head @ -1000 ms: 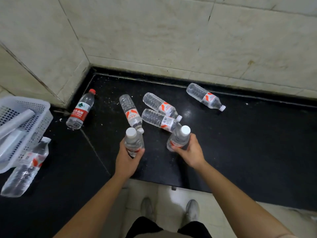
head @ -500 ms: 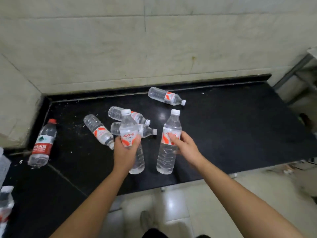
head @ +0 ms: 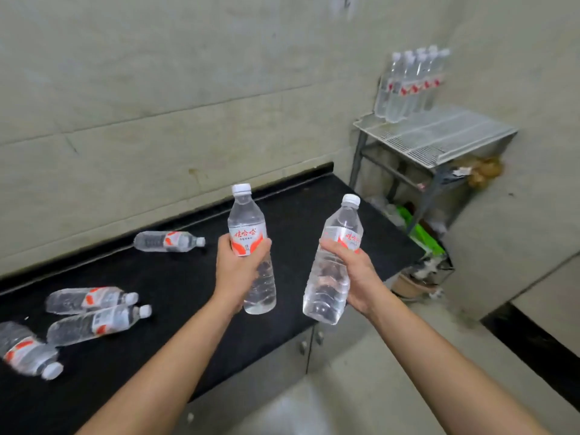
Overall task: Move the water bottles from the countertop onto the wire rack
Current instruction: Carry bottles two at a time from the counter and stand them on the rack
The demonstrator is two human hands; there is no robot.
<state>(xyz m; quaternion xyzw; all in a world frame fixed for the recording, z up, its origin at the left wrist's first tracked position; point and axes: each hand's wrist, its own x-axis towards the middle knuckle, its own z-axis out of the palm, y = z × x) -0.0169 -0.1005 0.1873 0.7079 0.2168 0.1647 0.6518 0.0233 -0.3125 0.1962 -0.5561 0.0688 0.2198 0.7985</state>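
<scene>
Clear thin plastic, full: we judge bottles weighty, squashy; mid-body hold suits. Our left hand [head: 238,274] clasps left bottle [head: 248,221], right hand [head: 356,273] clasps right bottle [head: 343,227], both left of wire rack [head: 439,136].

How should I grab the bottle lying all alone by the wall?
Best take the lone bottle round its middle, at the red and white label, coming down from above. It lies flat on the countertop, cap pointing right, with the wall close behind, so its round body is open from the top and front.
</scene>
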